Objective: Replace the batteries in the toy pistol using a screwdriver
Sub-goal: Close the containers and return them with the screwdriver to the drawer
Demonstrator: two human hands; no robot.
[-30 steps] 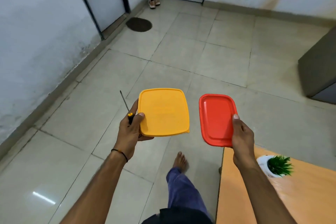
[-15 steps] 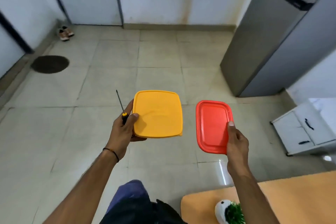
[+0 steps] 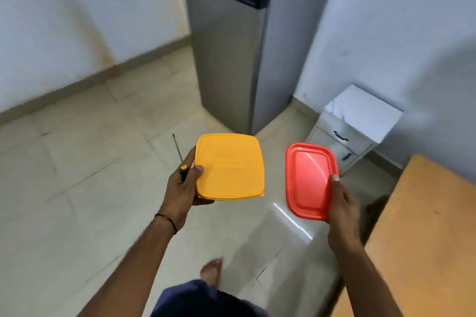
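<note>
Screwdriver (image 3: 180, 162): thin dark shaft, yellow collar, black handle, tip pointing to about 11 o'clock, tucked in the left hand (image 3: 180, 193) at 9 o'clock of the yellow lidded container (image 3: 229, 166). Left hand is out in front over the tiled floor (image 3: 77, 188), palm side curled round the handle, thumb pressed on the container's near left edge and fingers under it, so it grips both. Right hand (image 3: 342, 203) is out at 3 o'clock, thumb on top pinching the near right edge of the red container (image 3: 307, 177); grey fridge (image 3: 231, 46) stands at 12 o'clock.
</note>
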